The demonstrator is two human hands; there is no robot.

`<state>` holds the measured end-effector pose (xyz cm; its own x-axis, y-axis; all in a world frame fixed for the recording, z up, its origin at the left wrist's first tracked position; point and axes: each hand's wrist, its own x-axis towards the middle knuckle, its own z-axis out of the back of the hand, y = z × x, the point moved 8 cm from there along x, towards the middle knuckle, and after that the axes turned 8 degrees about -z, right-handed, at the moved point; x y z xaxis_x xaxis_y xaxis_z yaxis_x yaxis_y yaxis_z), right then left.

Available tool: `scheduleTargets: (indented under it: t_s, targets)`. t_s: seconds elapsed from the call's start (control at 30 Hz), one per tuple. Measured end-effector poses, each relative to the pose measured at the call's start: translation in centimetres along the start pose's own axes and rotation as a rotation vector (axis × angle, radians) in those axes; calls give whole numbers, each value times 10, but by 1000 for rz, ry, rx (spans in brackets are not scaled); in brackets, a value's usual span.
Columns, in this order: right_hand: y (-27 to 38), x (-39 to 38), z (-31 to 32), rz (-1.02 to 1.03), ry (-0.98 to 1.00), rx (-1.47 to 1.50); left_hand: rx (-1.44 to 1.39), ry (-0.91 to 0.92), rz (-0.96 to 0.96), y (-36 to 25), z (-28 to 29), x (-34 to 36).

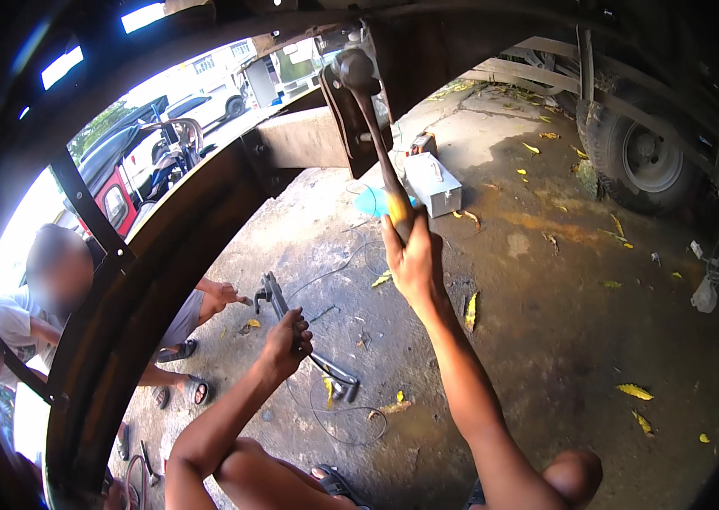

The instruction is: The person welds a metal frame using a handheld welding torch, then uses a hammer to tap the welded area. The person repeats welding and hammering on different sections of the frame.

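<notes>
My right hand [413, 255] grips the yellow handle [398, 209] of a hammer raised in front of me; its dark head [355, 72] is at a steel bracket [338, 115] on the beam overhead, though contact is hard to tell. My left hand [287, 340] is lower, closed on a dark metal tool [272, 294] with a jaw or hook at its upper end. Its exact kind is unclear. A bent metal bar [344, 381] lies on the ground below that hand, among thin cables.
A curved steel beam [138, 280] crosses on the left; a co-worker [15, 314] crouches behind it, another person partly hidden beside them. A silver box [436, 191] and blue sheet [369, 201] lie ahead. A truck wheel [650, 161] stands right; a red vehicle [113, 195] and cars are outside.
</notes>
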<state>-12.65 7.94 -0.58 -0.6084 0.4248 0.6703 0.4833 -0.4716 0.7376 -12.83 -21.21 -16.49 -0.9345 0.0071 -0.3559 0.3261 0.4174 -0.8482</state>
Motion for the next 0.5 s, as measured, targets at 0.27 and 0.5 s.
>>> scheduleTargets:
  t_s: [0.27,0.5]
  targets:
    - [5,-22,6,-70,26,8,8,52,35,4,-11,-10]
    - [21,-11,15,116,-107,-37,-17,5,73,9,-11,-1]
